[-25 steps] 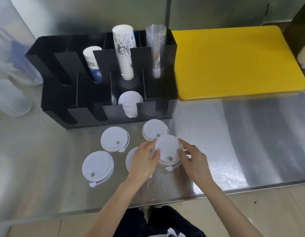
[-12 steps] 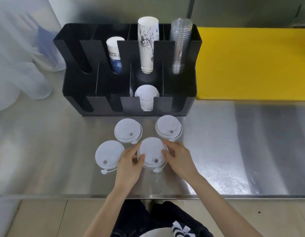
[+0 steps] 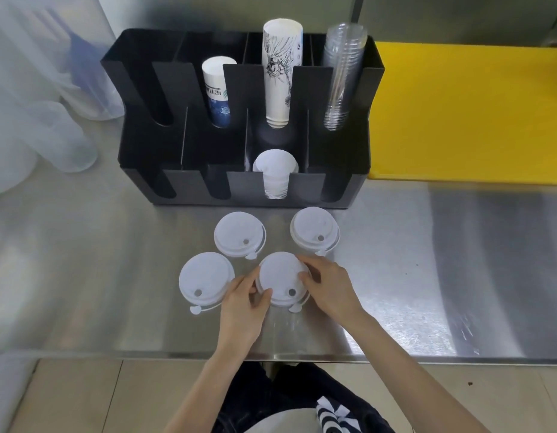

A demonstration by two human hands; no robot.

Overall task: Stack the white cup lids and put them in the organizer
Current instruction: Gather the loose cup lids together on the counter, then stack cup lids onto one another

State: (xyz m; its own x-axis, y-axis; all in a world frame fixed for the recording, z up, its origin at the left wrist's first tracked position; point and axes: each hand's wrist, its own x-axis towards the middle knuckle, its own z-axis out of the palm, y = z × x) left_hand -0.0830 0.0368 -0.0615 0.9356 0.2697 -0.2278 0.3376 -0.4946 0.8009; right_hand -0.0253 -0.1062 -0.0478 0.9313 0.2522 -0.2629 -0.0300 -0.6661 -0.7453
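Note:
White cup lids lie on the steel counter in front of a black organizer (image 3: 346,195). My left hand (image 3: 244,303) and my right hand (image 3: 328,287) both grip the near middle lid stack (image 3: 282,278) by its rim, from either side. It looks thicker than a single lid. One lid (image 3: 205,278) rests to its left, another lid (image 3: 238,234) behind it, and a third lid (image 3: 314,229) at the back right. A white lid stack (image 3: 275,173) stands in the organizer's front row.
The organizer's back row holds a short paper cup stack (image 3: 218,92), a tall printed paper cup stack (image 3: 280,73) and clear plastic cups (image 3: 341,76). A yellow cutting board (image 3: 470,114) lies to the right. Translucent plastic containers (image 3: 65,145) stand at the left. The counter edge (image 3: 396,357) runs near me.
The held lid came down onto another lid that lay left of it, and both hands now press around that stack. The camera view shifted, placing the organizer nearer the centre.

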